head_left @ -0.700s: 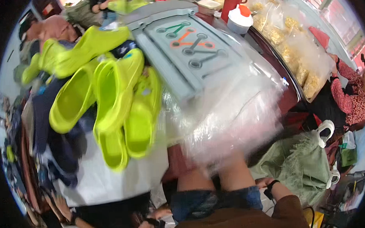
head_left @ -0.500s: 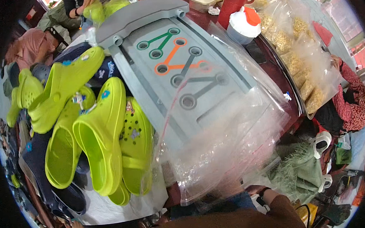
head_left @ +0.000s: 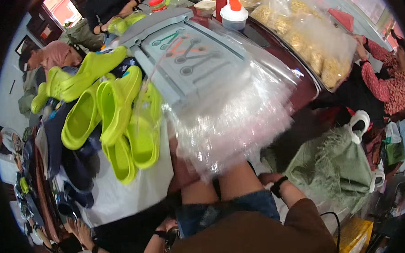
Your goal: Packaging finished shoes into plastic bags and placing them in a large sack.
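My right hand [head_left: 270, 179] hangs low beside my right thigh, near the green woven sack [head_left: 328, 165]; its fingers are partly hidden. My left hand [head_left: 168, 224] is down by my left hip, below the table edge, its fingers too small to read. Neither hand touches anything on the table. In front of me lie clear plastic bags [head_left: 232, 125], spread over the near part of a grey plastic board [head_left: 204, 76] with coloured line patterns. Several lime-green clogs [head_left: 119, 103] with small charms are heaped left of them, over dark blue clogs [head_left: 78, 162].
White paper [head_left: 146, 193] lies under the clogs. At the back stand a red mug [head_left: 225, 1], a white tub with orange lid [head_left: 234, 16] and a red-lidded jar [head_left: 156, 4]. Filled bags [head_left: 298, 39] lie on a tray at right. Other people work around the table; another person's hand [head_left: 83, 234] shows lower left.
My view has tilted down, so the table things sit higher in the picture and my lap shows. Both my hands stay low at my sides, now more visible.
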`<state>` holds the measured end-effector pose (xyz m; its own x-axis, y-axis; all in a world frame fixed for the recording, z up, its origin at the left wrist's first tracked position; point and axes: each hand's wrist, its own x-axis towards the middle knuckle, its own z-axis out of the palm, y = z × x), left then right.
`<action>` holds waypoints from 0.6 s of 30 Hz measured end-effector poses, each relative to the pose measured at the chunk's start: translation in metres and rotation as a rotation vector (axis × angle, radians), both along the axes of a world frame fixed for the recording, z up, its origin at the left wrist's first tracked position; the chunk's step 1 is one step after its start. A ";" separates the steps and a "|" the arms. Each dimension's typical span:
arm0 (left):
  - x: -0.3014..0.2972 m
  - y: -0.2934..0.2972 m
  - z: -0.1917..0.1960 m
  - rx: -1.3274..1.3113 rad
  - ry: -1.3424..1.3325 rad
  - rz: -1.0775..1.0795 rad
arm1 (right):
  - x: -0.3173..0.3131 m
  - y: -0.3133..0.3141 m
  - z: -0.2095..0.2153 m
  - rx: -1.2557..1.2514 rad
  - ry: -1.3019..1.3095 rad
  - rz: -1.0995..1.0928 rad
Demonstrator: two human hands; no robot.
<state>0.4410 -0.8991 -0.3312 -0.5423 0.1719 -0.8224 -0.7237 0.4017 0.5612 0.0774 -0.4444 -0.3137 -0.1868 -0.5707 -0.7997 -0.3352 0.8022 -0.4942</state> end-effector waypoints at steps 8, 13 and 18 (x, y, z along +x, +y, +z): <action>-0.056 0.045 0.180 -0.832 0.313 -0.054 | -0.041 0.008 0.181 -0.647 0.584 -0.347; -0.101 0.085 0.309 -0.433 1.142 0.178 | -0.038 -0.063 0.325 -1.264 0.889 -0.570; -0.197 0.103 0.341 -1.047 1.480 0.118 | -0.071 -0.152 0.366 -1.524 1.348 -0.481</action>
<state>0.2439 -0.7963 0.0101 -0.8149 -0.1310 0.5646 0.0352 0.9611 0.2738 0.0067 -0.5965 0.0525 -0.4165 -0.2316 0.8791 -0.9048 0.2004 -0.3758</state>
